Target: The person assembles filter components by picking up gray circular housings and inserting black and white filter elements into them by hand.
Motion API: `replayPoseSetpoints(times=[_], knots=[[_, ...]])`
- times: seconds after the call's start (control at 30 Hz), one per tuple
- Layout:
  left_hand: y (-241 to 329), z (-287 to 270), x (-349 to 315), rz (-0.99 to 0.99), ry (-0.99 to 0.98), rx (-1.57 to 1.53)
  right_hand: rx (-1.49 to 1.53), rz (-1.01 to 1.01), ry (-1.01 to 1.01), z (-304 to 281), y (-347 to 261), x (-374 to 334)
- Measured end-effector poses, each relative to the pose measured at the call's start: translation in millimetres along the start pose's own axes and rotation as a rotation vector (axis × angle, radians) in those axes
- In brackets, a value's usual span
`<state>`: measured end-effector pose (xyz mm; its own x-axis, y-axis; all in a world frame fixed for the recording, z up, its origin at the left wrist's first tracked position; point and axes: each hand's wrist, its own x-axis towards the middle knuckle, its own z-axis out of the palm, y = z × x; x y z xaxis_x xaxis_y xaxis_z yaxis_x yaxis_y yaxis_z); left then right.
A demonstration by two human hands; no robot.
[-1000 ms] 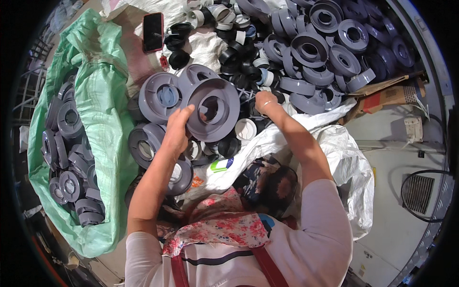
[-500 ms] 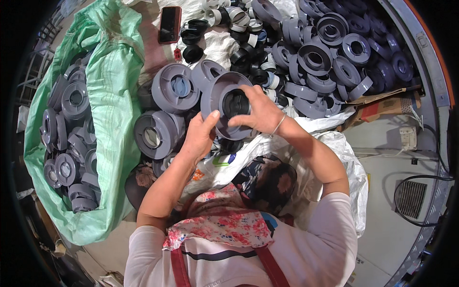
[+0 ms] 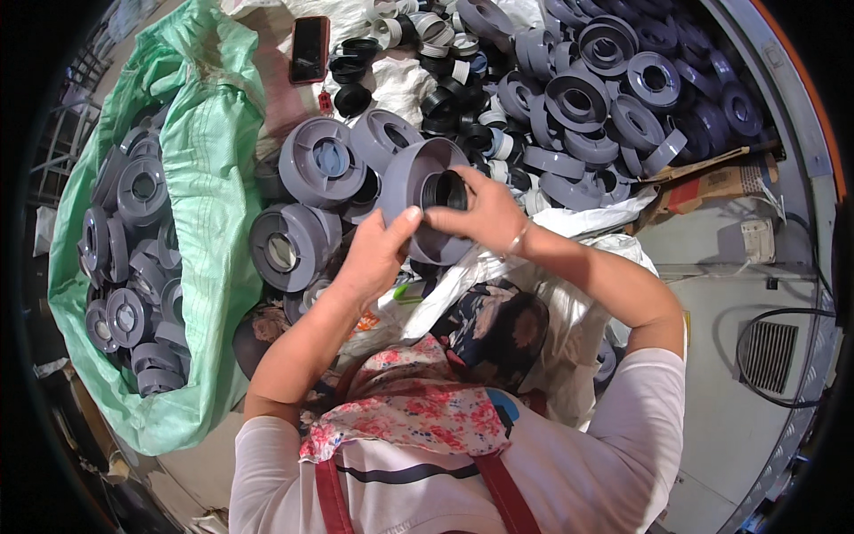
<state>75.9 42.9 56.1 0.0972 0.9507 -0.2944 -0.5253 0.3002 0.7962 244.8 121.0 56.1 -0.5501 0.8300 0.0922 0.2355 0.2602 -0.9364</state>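
Note:
My left hand [image 3: 381, 251] is closed on the rim of a grey plastic flanged ring [image 3: 407, 178], its thumb pressed on the near edge. The ring is tilted, its hollow side turned toward my right. In its centre sits a black threaded collar [image 3: 438, 190], which my right hand [image 3: 485, 212] pinches between thumb and fingers. How deep the collar sits cannot be made out. Just left of this ring lie more grey rings, one with a bluish-grey insert [image 3: 330, 158] and one with a pale insert [image 3: 280, 252].
At left a green woven sack [image 3: 213, 178] holds several grey rings. Grey rings [image 3: 583, 100] are heaped at the far right, beside black and white threaded collars [image 3: 442, 102]. A phone [image 3: 310, 49] lies at the back. Cardboard [image 3: 712, 182] and a cable [image 3: 740, 356] are at right.
The grey ring has turned in my hands, so its hollow side faces more to the right. My right hand has shifted slightly, still on the black collar.

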Motion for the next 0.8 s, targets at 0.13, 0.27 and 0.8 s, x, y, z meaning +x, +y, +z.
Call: replayPoseSetpoints(times=[0.13,0.27,0.8], knots=[[-11.0,-1.7,6.4,0.163,0.06,0.209,0.51,0.948,-0.44,-21.0,10.4,3.7],[5.4,13.0,-2.2,0.192,0.036,0.459,0.406,0.143,-0.086,-2.4,7.4,-5.8],[15.4,16.2,29.1,0.621,-0.308,1.129,1.444,0.533,-0.041,-20.7,16.8,2.4]])
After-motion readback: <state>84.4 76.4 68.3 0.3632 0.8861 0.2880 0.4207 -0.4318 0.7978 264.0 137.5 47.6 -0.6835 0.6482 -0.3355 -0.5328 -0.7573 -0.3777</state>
